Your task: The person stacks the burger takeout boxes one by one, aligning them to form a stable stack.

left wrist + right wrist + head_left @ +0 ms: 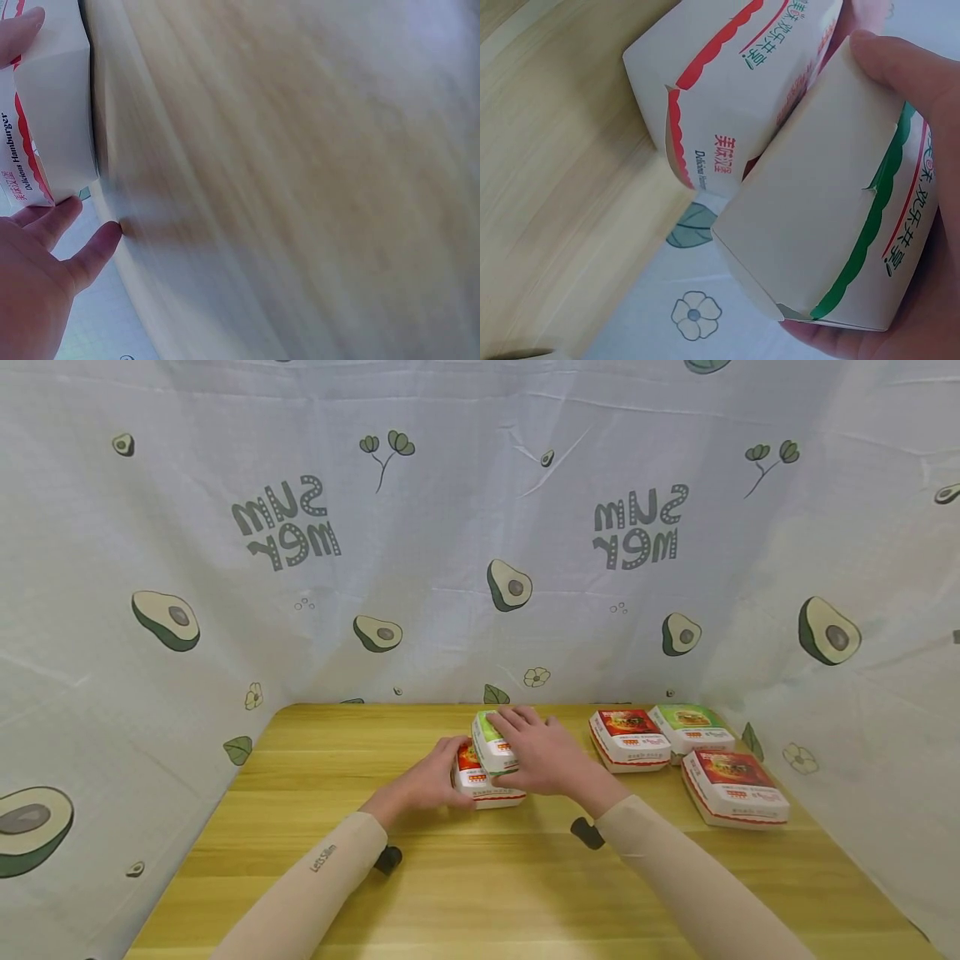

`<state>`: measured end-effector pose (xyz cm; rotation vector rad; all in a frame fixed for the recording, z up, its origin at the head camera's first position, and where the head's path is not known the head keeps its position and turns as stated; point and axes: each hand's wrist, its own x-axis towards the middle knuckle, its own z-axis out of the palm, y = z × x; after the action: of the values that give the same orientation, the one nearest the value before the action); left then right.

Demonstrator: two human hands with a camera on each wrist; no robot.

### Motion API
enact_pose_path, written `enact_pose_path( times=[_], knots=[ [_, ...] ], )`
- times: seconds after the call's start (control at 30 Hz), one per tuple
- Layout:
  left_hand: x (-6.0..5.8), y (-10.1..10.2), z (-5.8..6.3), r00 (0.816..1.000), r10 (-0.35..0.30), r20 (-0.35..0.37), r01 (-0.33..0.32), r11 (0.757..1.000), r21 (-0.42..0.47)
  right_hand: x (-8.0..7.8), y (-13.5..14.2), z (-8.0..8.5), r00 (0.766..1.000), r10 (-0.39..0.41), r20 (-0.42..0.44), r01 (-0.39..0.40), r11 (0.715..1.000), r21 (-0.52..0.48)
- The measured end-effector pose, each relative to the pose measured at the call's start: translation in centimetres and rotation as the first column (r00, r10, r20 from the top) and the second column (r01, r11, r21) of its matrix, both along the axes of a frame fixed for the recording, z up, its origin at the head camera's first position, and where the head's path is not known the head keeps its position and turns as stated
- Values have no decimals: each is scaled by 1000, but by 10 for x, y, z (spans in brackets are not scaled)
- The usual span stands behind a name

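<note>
The left hand [433, 775] is at the left side of the lower red box [489, 795], which rests on the table [465, 893]; thumb near and fingers far, it grips that box, opened about as wide as the box it spans. The right hand [546, 758], on the other side of the lower red box, has thumb and fingers curled round the green box [493, 750]. The next move seems to hang on one relation: the green box is above the lower red box, tilted and not squared to it (whether they touch, I cannot tell; neither shows a clear long axis), with the right hand controlling that angle. Well to the right of the lower red box lie the right-hand red box [738, 789], the middle red box [632, 743] and the far green box [692, 733]; behind it hangs a printed sheet [450, 543].
</note>
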<state>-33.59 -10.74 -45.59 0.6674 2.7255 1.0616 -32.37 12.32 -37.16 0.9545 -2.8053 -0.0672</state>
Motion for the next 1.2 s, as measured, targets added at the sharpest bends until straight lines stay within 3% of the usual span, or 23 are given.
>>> enact_pose_path(
  times=[0.4,1.2],
  knots=[
    [1,0,-1,1000,3,-2,-3,1000,-1,-2,-1,-6,999,-1,-40,0,1000,-29],
    [3,1,-1,1000,9,7,-9,1000,17,-3,17,-6,994,76,75,-60,978,-200]
  ],
)
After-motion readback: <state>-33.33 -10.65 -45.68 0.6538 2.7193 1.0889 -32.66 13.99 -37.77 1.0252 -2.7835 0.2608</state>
